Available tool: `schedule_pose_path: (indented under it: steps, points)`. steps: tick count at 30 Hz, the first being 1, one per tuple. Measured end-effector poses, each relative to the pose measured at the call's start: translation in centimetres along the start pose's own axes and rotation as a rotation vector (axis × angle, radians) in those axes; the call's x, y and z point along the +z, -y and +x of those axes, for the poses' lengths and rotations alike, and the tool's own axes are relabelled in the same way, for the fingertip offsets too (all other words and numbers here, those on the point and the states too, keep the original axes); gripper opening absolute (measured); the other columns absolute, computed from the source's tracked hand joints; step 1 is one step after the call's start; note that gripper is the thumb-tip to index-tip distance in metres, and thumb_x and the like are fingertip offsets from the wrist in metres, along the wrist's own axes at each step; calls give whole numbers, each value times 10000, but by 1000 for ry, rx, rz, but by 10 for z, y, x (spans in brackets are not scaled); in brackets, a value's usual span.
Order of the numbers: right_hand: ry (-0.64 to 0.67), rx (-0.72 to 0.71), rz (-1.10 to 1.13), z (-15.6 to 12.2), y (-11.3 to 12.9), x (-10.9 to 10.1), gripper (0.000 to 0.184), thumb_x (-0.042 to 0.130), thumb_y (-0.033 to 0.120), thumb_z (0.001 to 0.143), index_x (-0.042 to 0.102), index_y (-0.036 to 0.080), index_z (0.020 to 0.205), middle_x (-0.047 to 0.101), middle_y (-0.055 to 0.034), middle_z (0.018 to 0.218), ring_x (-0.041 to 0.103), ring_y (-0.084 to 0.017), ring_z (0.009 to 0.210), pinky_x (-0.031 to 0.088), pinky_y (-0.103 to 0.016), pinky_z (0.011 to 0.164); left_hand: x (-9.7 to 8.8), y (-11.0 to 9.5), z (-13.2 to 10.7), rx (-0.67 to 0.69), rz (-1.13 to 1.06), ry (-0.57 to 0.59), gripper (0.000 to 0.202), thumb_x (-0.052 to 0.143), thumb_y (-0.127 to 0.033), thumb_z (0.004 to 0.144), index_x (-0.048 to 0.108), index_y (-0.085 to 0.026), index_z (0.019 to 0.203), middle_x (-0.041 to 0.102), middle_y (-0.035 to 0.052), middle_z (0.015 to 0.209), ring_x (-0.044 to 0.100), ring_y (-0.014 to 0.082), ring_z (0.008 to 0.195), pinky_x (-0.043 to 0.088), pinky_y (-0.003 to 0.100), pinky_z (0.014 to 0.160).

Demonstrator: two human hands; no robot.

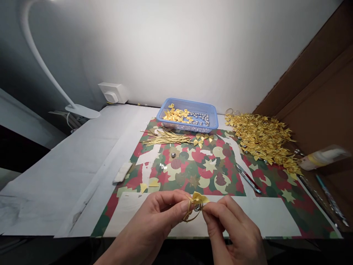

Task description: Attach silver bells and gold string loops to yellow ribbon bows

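Near the table's front edge, my left hand (158, 215) pinches a small yellow-gold ribbon bow (200, 198) and a looped gold cord (190, 220) between thumb and fingers. A round silver bell (197, 207) sits just under the bow, between my two hands. My right hand (235, 230) is closed in a pinch on the cord, right beside the bell; its fingertips partly hide the cord's end. Beyond the hands, a single silver bell (173, 155) rests on the patterned sheet (193, 180). Loose gold cords (168, 138) lie in a bundle farther back.
A blue basket (193, 102) holds yellow bows and silver bells at the back. To the right lies a heap of gold bows (259, 136), with a bottle (324, 158) beside it. A slim metal tool (248, 179) lies right of centre. A white lamp (41, 60) stands left.
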State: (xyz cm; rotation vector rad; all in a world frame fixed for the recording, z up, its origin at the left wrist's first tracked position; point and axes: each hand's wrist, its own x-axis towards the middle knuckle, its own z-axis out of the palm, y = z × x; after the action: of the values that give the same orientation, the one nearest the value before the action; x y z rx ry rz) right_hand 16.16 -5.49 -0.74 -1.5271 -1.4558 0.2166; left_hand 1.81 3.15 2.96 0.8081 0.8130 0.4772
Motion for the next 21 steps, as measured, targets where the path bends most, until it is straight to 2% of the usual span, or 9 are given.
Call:
schedule_pose_path:
  steps: [5, 11, 16, 21]
  points:
    - [97, 27, 87, 3, -9, -5, 172, 502, 93, 948, 608, 207, 874, 501, 5, 747, 508, -125, 642, 403, -242, 581, -6, 0, 1, -57, -53, 59, 162, 751, -279, 830, 761, -171, 710, 640, 0, 732, 493, 143, 765, 432, 232, 746]
    - [78, 8, 90, 4, -12, -4, 169, 508, 89, 949, 607, 207, 877, 504, 9, 736, 505, -117, 640, 404, -232, 581, -8, -1, 3, -96, -90, 87, 111, 756, -214, 825, 770, -148, 737, 665, 5, 762, 509, 120, 755, 439, 200, 739]
    - [62, 2, 60, 1, -11, -2, 159, 520, 93, 950, 588, 204, 859, 484, 20, 715, 477, -108, 620, 374, -226, 566, -6, -1, 4, -92, -69, 87, 146, 754, -235, 830, 755, -139, 721, 642, 6, 744, 504, 121, 749, 442, 198, 728]
    - [61, 68, 118, 1, -9, -2, 167, 521, 124, 961, 576, 214, 831, 475, 32, 706, 459, -106, 611, 360, -228, 563, -7, 1, 5, -100, -95, 118, 171, 755, -262, 830, 750, -128, 724, 614, 10, 754, 476, 120, 748, 439, 193, 713]
